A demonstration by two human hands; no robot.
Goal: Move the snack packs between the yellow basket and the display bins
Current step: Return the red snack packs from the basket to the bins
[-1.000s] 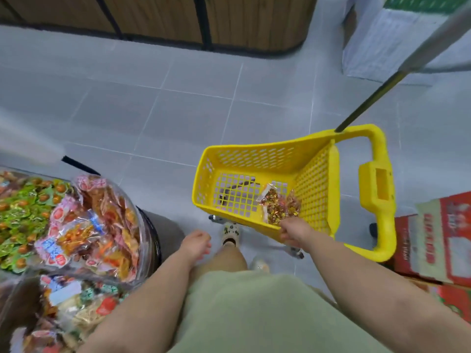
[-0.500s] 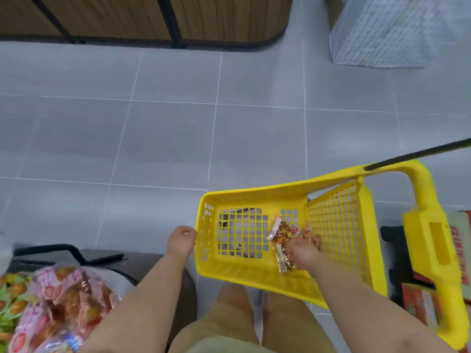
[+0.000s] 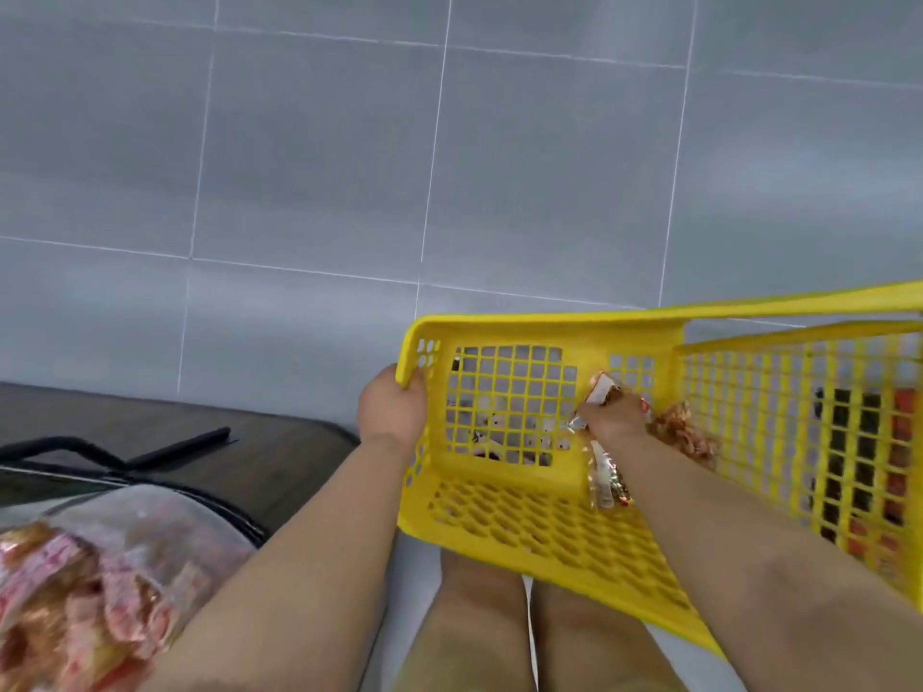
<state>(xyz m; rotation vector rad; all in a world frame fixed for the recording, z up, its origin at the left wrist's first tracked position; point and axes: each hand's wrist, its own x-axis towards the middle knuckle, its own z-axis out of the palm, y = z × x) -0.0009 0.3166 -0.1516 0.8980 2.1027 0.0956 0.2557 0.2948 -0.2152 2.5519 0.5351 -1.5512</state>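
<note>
We are at the picking step: our left hand grips the basket at its left rim, our right hand inside it closes its fingers on the packs, which we should next lift out toward the bin left of it.

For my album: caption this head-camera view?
Left hand grips the yellow basket by its rim while the right hand grasps snack packs inside.

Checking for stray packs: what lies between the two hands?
In the head view, only bare mesh of the yellow basket lies between the left hand on its rim and the right hand gripping snack packs.
</note>
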